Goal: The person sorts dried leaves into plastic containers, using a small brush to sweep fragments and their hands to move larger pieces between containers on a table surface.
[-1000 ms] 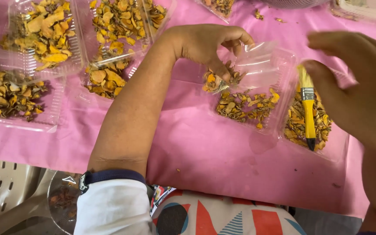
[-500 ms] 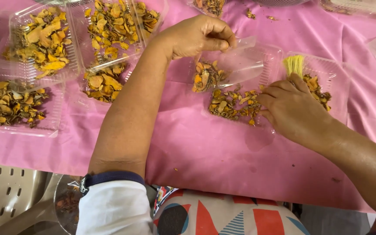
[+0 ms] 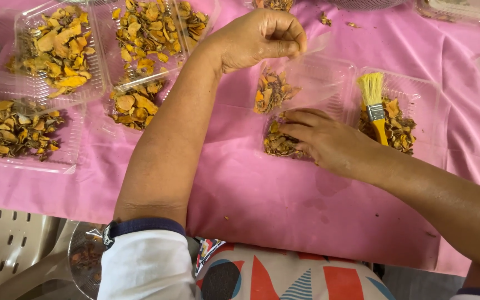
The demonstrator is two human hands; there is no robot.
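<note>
Right hand [image 3: 320, 141] moved off brush [image 3: 374, 108] onto slices in clear tray [image 3: 343, 72], fingers gathering; left hand [image 3: 256, 39] pinching bag [image 3: 293, 86] just above, part-filled, more slices left

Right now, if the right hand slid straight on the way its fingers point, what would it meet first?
The right hand points left over the clear plastic tray. Its fingertips already touch the dried orange-brown slices; next probably comes the clear plastic bag pinched by the left hand, though depth is unclear.
</note>
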